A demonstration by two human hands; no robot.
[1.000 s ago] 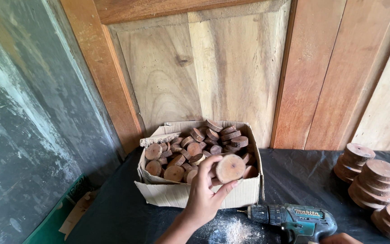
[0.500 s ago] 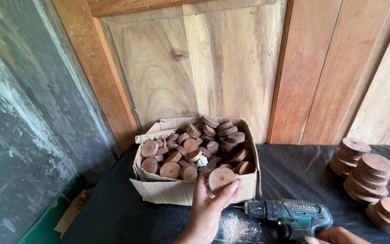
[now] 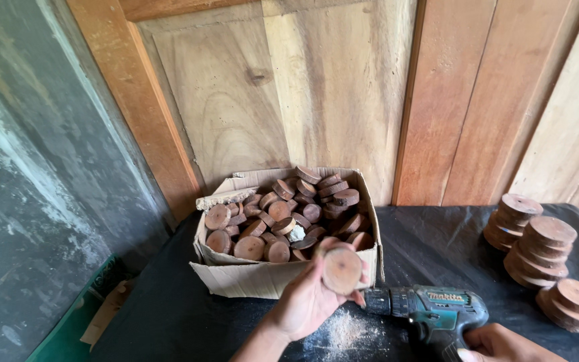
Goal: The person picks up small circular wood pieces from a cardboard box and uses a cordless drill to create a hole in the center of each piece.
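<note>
Now the left hand (image 3: 309, 298), fingers gripping a round wood slice (image 3: 342, 270), had drawn it from above the cardboard box (image 3: 263, 278) toward the drill (image 3: 430, 312), gripped by the right hand (image 3: 497, 343), near the surface's front edge.

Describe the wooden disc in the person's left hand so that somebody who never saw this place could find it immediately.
Start at the open cardboard box of small wooden rounds standing on the black-covered table against the plank wall. Just in front of its right corner, the left hand holds up one wooden disc, its flat face towards the camera. Unlike the discs heaped in the box, it is alone, beside the teal drill's tip.
</note>
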